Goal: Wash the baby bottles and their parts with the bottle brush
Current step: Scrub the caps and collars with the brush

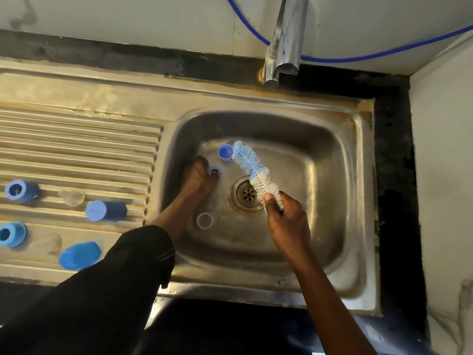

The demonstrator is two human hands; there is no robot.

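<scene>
My right hand (288,221) grips the bottle brush (256,171) by its lower end, over the drain (247,193) of the steel sink (353,190); the blue-and-white bristles point up-left. My left hand (198,179) reaches down to the sink floor and its fingertips pinch a blue screw ring (215,172). A blue cap (225,151) lies just beyond, touching the brush tip. A clear teat (204,220) sits on the sink floor near my left forearm.
Several blue bottles and parts lie on the ribbed drainboard at the left: a bottle (107,210), another bottle (21,190), a collar piece (11,234) and a blue cover (79,255). The chrome tap (284,44) hangs over the sink's far edge.
</scene>
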